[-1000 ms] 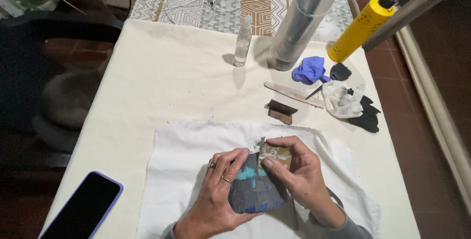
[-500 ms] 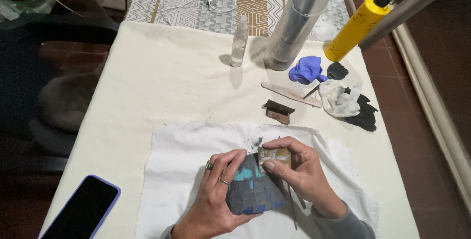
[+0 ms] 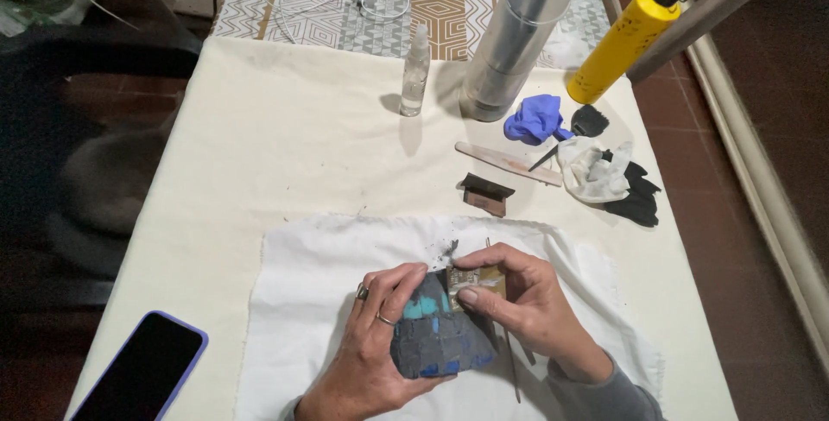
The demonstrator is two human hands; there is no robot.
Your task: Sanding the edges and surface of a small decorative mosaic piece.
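Both hands work over the white cloth [image 3: 311, 300]: the left hand [image 3: 376, 348] clasps a dark grey block [image 3: 436, 339] with blue patches, the right hand [image 3: 527, 304] pinches a small brownish piece [image 3: 473, 281] against its top (dark flecks beside it), much grey surface unworked.

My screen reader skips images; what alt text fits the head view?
Two hands, left hand and right hand, hold a dark grey lump with blue patches over a white cloth. A phone, small bottle and yellow canister sit around.
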